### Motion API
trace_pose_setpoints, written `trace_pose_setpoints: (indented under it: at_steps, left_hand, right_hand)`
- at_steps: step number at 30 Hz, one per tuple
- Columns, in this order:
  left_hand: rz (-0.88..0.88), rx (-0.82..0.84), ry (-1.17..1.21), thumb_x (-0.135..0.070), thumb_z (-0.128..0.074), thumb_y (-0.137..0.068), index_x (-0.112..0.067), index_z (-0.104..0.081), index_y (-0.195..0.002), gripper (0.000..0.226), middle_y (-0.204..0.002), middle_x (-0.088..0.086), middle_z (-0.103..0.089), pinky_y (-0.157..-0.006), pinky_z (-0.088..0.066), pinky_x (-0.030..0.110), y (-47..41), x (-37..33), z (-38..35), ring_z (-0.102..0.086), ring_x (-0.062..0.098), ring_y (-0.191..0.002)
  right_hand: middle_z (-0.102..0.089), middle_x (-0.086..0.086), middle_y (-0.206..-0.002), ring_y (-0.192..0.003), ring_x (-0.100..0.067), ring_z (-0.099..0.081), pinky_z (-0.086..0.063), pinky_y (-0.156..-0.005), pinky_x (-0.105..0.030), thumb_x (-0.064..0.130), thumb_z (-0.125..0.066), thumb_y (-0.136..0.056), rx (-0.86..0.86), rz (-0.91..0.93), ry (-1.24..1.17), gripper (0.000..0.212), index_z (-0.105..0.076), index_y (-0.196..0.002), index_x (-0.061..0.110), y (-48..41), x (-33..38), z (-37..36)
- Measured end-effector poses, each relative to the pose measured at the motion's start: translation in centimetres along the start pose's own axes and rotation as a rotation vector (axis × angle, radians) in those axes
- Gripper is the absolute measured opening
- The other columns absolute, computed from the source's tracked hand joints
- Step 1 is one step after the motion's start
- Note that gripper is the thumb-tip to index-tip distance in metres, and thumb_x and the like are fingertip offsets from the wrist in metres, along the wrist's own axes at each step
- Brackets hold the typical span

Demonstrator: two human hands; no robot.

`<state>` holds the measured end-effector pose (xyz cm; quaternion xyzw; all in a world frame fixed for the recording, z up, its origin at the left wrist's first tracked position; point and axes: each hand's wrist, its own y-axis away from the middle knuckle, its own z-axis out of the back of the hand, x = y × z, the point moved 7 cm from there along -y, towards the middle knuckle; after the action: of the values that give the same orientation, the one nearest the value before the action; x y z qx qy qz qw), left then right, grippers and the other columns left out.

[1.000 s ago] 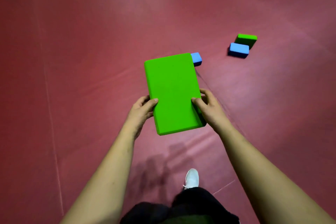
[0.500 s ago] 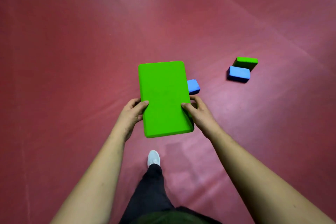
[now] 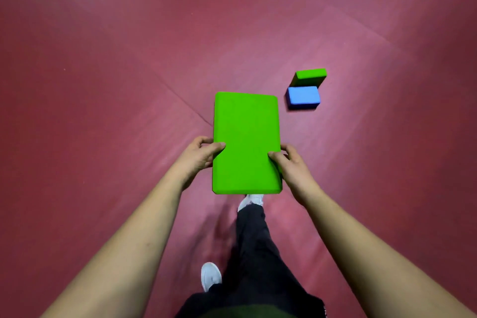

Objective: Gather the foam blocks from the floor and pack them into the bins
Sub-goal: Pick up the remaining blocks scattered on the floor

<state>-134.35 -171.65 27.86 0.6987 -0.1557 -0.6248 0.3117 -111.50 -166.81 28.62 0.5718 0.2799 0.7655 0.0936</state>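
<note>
1. Filling the gap between the fingers of the left hand [image 3: 198, 160] and the right hand [image 3: 293, 170]: large green block [image 3: 246, 142].
2. Lying beyond the right fingertips, just beside each other: blue block [image 3: 303, 95], small green block [image 3: 311, 73].
3. Stretching open beyond and outside the left fingers: red floor [image 3: 103, 85].
4. Passing beneath the fingers: dark trouser leg [image 3: 253, 235], white shoes [image 3: 210, 276].

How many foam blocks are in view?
3: green held block, between left hand and right hand; blue block, on the floor ahead; green far block, beyond it. Others may hide.

Both bare arms [image 3: 144, 227] reach forward. The left hand [image 3: 198, 157] grips the block [image 3: 246, 142] at its left edge, the right hand [image 3: 291, 165] at its right edge, thumbs on top, fingers curled round the sides.
</note>
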Motion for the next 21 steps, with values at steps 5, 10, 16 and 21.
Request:
trace_pose_setpoints:
  at_steps: [5,10,16,21]
  left_hand:
    - [0.038,-0.179,0.024,-0.022,-0.069,-0.089,-0.012,-0.051,-0.104,0.025,-0.081,-0.002,-0.058,-0.069,-0.045,0.028,-12.7,-2.3,3.3,-0.055,0.009,-0.069]
    - [0.094,-0.318,0.077,-0.019,-0.069,-0.088,-0.004,-0.048,-0.116,0.038,-0.077,-0.001,-0.061,-0.064,-0.043,0.029,-25.4,-1.9,5.5,-0.056,0.004,-0.059]
    - [0.199,-0.404,0.157,-0.016,-0.077,-0.08,-0.008,-0.044,-0.114,0.049,-0.098,0.012,-0.061,-0.069,-0.048,0.033,-39.9,4.7,9.2,-0.06,0.014,-0.072]
    - [0.095,-0.453,-0.051,-0.012,-0.081,-0.076,-0.014,-0.038,-0.111,0.055,-0.093,-0.005,-0.055,-0.068,-0.047,0.019,-52.5,12.2,12.0,-0.057,0.003,-0.077]
  right_hand:
    - [-0.062,-0.003,-0.097,-0.081,-0.011,-0.058,-0.043,-0.068,-0.026,0.016,-0.054,-0.096,0.095,-0.08,0.015,0.019,-0.057,-0.114,0.012,-14.9,1.5,-3.7]
    - [-0.062,0.001,-0.092,-0.076,-0.007,-0.054,-0.041,-0.067,-0.027,0.022,-0.053,-0.092,0.161,-0.149,0.054,0.018,-0.061,-0.107,0.015,-30.0,0.7,-7.3]
    - [-0.063,-0.009,-0.106,-0.087,-0.017,-0.059,-0.048,-0.071,-0.028,0.027,-0.054,-0.095,0.119,-0.312,0.075,0.033,-0.056,-0.12,0.005,-46.0,-8.1,-10.2]
    - [-0.057,-0.012,-0.085,-0.077,-0.021,-0.056,-0.049,-0.074,-0.039,0.056,-0.056,-0.073,-0.08,-0.508,0.145,0.047,-0.053,-0.086,0.011,-55.5,-24.0,-10.1]
